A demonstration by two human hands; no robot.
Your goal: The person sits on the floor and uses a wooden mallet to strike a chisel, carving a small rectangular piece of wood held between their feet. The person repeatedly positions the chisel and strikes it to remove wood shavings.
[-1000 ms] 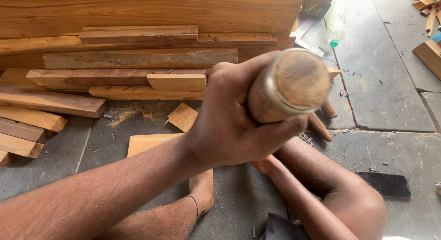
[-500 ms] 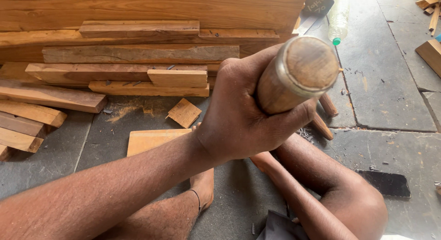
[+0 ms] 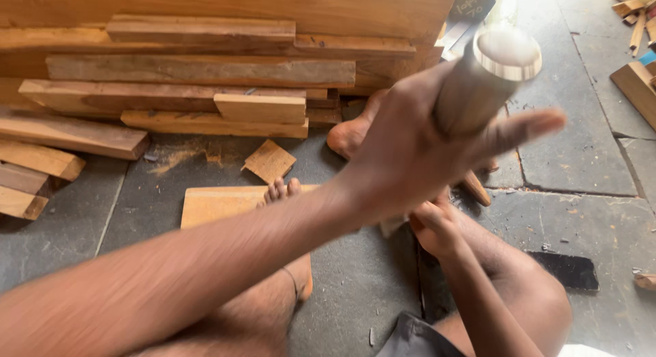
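Note:
My left hand (image 3: pixel 410 152) grips a thick round wooden mallet (image 3: pixel 488 73), raised and blurred, its flat pale end facing me. The thumb sticks out to the right. Just below it my right hand (image 3: pixel 437 230) is clenched on a small tool, which is mostly hidden; only a pale tip shows at its left. A slim wooden stick (image 3: pixel 476 187) lies on the floor beside that hand. I sit on the grey stone floor with my bare feet (image 3: pixel 348 135) in front of me, toes (image 3: pixel 283 189) resting on a flat light board (image 3: pixel 219 205).
Stacked wooden planks (image 3: pixel 205 70) fill the back and left against a large timber wall. A small square offcut (image 3: pixel 270 160) lies on the floor. More wood pieces (image 3: pixel 635 84) lie at the right, and a dark flat object (image 3: pixel 567 269) at my right knee.
The mallet has swung up and to the right with my left hand, its fingers loosening. My right hand and feet, hidden before, have come into view.

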